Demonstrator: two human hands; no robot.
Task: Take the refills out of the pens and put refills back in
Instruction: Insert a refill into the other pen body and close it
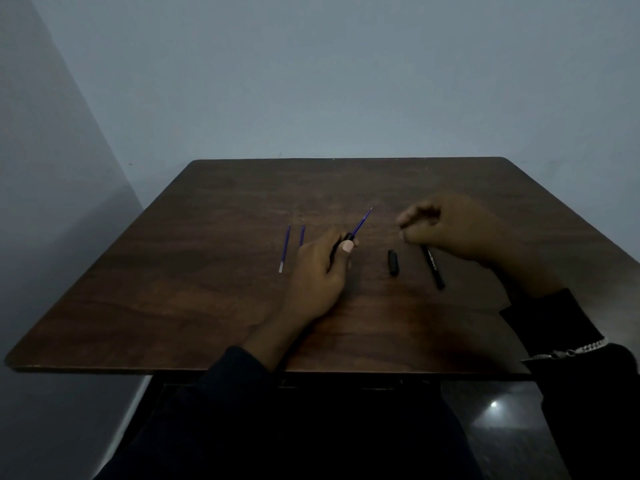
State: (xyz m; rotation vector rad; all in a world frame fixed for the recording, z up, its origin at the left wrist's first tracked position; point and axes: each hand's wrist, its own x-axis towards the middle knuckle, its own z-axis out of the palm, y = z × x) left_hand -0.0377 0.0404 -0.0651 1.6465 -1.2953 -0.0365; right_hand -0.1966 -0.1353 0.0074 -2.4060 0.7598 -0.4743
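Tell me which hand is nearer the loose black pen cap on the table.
Left, narrowly. The left hand grips a pen barrel just left of the pen cap; the right hand hovers up and right of it, over the black pen.

Black pen barrel (433,267), near right edge of tabletop (214,271): pale printed marking present, too blurred to read.
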